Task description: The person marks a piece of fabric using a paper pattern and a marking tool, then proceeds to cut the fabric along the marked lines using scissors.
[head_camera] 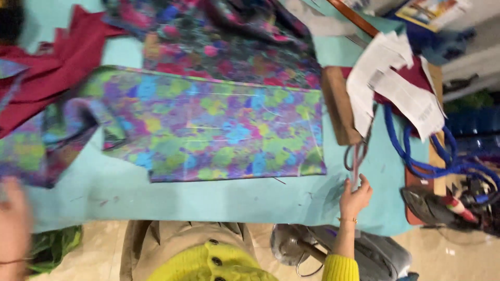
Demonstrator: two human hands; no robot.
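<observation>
A flat piece of multicoloured patterned fabric (219, 127) with faint chalk lines lies on the turquoise table (234, 200). My right hand (355, 195), in a yellow sleeve, reaches up at the table's right side. Its fingertips are at the blades of grey scissors (355, 156) that lie beside the fabric, and the fingers are apart. My left hand (13, 226) is a blur at the lower left edge, close to a folded end of the same fabric (41, 145). Whether it holds anything cannot be made out.
Red cloth (62, 62) and a darker patterned fabric (229, 41) lie at the back. A brown block (338, 104), white paper pieces (396, 88), a blue cord (416, 151) and an iron (429, 205) crowd the right end. A green bundle (52, 244) sits on the floor.
</observation>
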